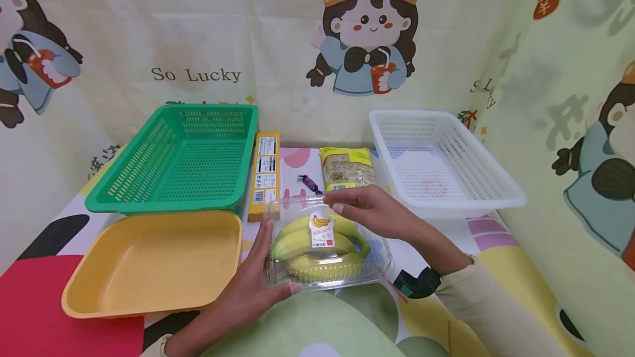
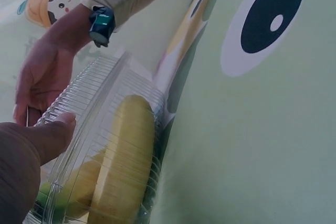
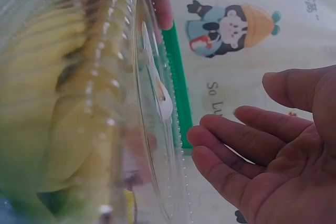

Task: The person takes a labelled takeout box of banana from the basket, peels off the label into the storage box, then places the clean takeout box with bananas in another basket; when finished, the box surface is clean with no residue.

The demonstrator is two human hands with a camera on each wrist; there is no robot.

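A bench [image 1: 347, 324] draped in a cartoon-print cloth carries everything. At its back left sits a green basket [image 1: 181, 158], and at the back right a white basket [image 1: 441, 161], well apart from each other. In front of the green basket lies a yellow tray [image 1: 154, 260], its far edge just beside the basket's near rim.

Near the front middle of the bench stands a clear box [image 1: 327, 244] with ribbed walls, holding bananas [image 1: 307, 236] under a small label on the lid. The left hand [image 1: 253, 285] holds the box's left side, thumb along the near edge and fingers [image 1: 265, 230] wrapped up its left wall. The right hand [image 1: 372, 208] hovers over the box's far right corner, its fingers [image 3: 231, 145] loosely spread and a little bent, clamped on nothing; the right wrist view shows a gap between them and the lid.

Behind the box, between the two baskets, a long yellow carton [image 1: 265, 172] lies just beside the green basket, a yellow packet [image 1: 346, 168] lies near the white basket, and a small purple candy [image 1: 310, 183] lies between carton and packet.
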